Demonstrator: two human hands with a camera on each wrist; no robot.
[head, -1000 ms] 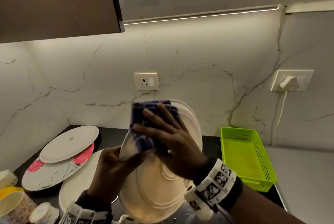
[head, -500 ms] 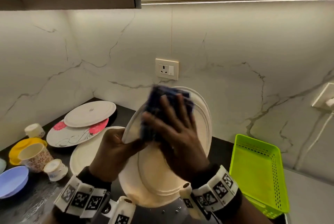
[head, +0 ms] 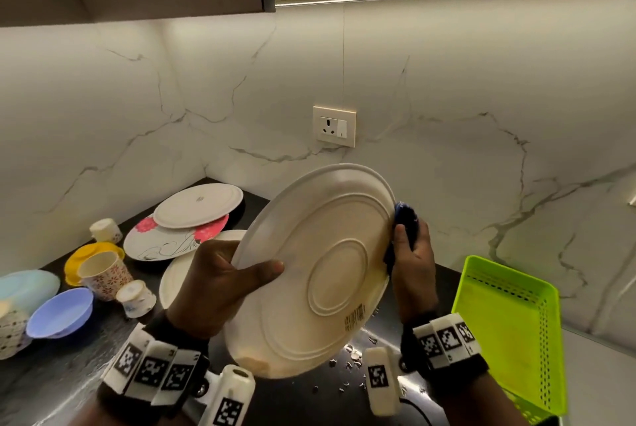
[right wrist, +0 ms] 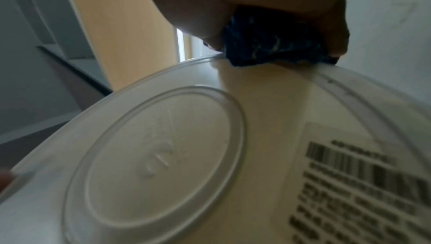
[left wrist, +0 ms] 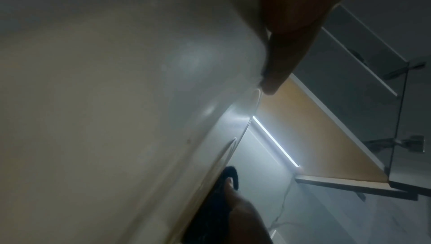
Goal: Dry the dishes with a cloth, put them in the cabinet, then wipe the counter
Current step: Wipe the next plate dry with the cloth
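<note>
Above the black desk (head: 86,374): round cream plastic plate (head: 320,274) tilted, underside facing camera; left hand (head: 213,284) grips its left rim, right hand (head: 411,253) pinches bunched dark-blue cloth (head: 406,215) against right rim

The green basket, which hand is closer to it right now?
Right. The right hand, at the plate's right edge, is beside the green basket; the left hand grips its far side.
</note>
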